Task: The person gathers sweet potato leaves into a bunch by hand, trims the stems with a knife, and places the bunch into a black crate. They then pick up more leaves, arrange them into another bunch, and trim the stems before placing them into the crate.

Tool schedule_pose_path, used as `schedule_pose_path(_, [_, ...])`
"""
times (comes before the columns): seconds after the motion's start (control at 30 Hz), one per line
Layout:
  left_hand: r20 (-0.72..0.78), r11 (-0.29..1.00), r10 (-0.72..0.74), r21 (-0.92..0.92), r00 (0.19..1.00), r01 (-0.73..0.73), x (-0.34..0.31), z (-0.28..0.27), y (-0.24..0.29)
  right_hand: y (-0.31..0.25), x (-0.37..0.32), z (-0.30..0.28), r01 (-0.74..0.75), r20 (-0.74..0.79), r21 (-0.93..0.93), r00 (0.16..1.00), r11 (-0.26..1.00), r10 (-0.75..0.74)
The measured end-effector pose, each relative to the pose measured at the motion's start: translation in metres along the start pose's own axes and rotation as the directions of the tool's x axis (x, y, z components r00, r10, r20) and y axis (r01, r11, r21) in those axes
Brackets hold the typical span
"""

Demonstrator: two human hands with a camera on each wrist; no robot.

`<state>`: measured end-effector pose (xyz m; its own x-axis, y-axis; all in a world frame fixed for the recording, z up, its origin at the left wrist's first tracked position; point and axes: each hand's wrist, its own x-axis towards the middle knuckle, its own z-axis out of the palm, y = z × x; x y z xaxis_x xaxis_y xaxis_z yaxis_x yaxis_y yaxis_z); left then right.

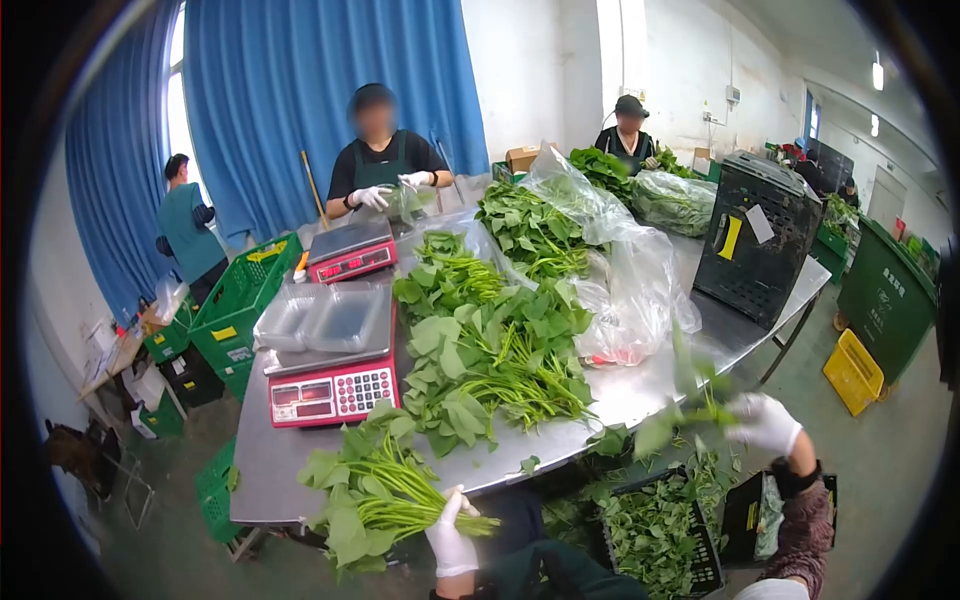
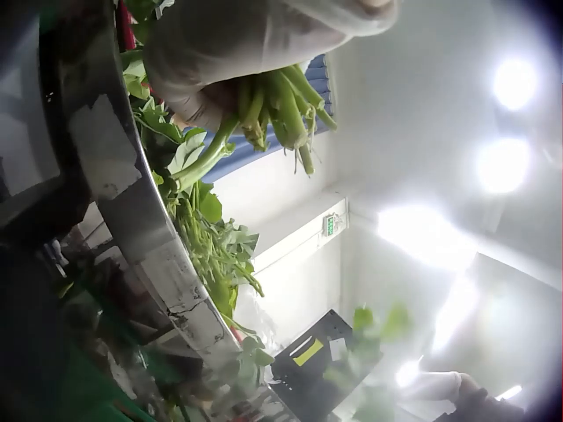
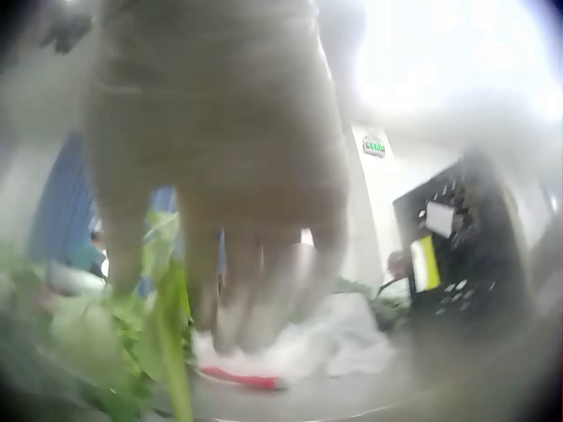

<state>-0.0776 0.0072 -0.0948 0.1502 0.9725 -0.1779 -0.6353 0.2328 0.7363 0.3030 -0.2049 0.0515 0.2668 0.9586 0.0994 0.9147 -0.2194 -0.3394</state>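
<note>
noting from the left: a red scale [image 1: 333, 390] stands on the steel table [image 1: 620, 395] and carries clear trays [image 1: 322, 318] with nothing visible in them. near of it, a bundle of greens [image 1: 375, 495] overhangs the table's near edge. its long axis runs left to right, leaves at the left, cut stalk ends at the right. the gloved left hand [image 1: 452, 540] sits at that right end, fingers clenched round the stalks, whose ends poke out past the grip in the left wrist view. further right, a loose pile of greens [image 1: 490, 360] lies on the table, far of the bundle and apart from both hands. below the near edge, a black floor crate [image 1: 655, 530] holds more loose leaves. above it, the gloved right hand [image 1: 765, 422] carries a blurred sprig [image 1: 690, 400] lying to its left, fingers apparently closed on the stalks. this hand is well apart from the bundle. at far right, a black crate [image 1: 755, 240] stands on the table, contents not discernible.
</note>
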Motion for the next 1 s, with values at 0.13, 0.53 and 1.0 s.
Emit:
schedule_pose_path(0.13, [0.012,1.000,-0.015,0.023,1.000,0.014,0.003,0.010,0.000,-0.004,-0.009,-0.004,-0.149,0.028,-0.543,0.980,0.827,0.195])
schedule_pose_path(0.53, [-0.041,0.994,0.062,0.093,0.997,-0.058,-0.018,-0.017,0.031,-0.096,0.210,0.136,-0.076,0.165,0.568,0.986,0.820,-0.022])
schedule_pose_path(1.0, [0.033,0.957,0.110,0.268,0.993,-0.115,-0.032,0.013,-0.003,-0.204,0.068,0.204,0.485,-0.358,0.404,0.864,0.775,-0.354])
